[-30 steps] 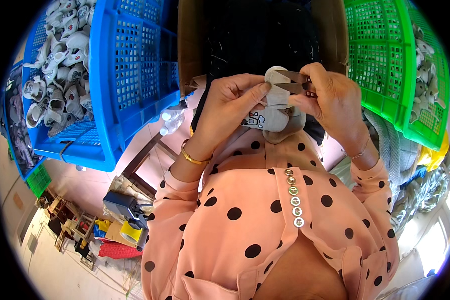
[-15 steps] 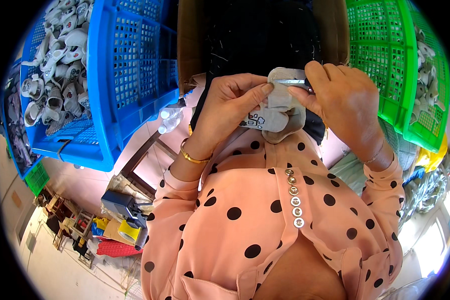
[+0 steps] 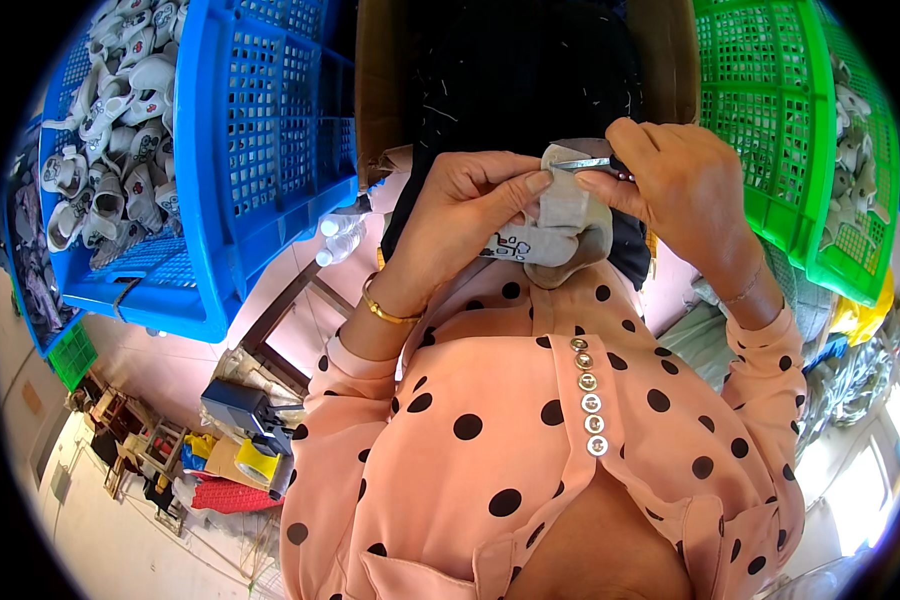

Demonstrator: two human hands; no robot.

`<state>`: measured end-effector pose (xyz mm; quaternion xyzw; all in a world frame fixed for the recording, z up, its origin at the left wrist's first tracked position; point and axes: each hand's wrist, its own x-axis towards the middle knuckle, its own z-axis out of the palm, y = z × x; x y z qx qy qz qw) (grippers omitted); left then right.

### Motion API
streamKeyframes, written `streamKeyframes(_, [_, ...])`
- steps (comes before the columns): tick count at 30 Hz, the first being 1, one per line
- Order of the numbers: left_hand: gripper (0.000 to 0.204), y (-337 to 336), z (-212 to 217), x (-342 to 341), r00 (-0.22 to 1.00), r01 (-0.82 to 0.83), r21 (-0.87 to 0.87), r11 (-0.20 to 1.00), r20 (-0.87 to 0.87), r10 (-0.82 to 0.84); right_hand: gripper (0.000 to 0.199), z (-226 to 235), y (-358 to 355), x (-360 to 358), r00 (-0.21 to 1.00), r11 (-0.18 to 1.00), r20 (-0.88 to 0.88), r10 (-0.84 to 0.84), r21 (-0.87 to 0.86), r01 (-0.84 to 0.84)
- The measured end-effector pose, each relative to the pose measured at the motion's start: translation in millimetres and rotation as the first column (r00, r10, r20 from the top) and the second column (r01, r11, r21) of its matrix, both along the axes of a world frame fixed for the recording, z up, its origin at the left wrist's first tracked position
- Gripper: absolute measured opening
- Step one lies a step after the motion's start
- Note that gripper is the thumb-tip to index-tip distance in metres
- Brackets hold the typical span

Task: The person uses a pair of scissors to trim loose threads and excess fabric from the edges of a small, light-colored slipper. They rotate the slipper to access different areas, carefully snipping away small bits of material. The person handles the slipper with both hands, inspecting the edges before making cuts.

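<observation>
Left of the hands, a blue crate holds many small shoes. The left hand pinches a pale cloth shoe between the hands. Scissors, blades near its upper edge, are gripped by the right hand. Right of that hand stands a green crate.

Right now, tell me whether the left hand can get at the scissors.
Probably yes: nothing shows between the left hand and the scissors, though that hand is pinching the shoe.
</observation>
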<state>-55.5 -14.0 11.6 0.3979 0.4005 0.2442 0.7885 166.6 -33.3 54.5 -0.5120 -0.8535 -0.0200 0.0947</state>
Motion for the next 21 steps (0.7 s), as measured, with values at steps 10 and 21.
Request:
streamKeyframes(10, [0.022,-2,-11,2,1.0,0.001,-0.099,0.995,-0.01,-0.002,0.046,-31,-10,-1,0.984,0.978,-0.126,-0.123,-0.186,0.098])
streamKeyframes(21, [0.021,4,-18,10,0.994,0.005,-0.026,1.0,-0.105,-0.008,0.045,-60,-9,-5,0.827,0.814,-0.393,-0.402,-0.566,0.127])
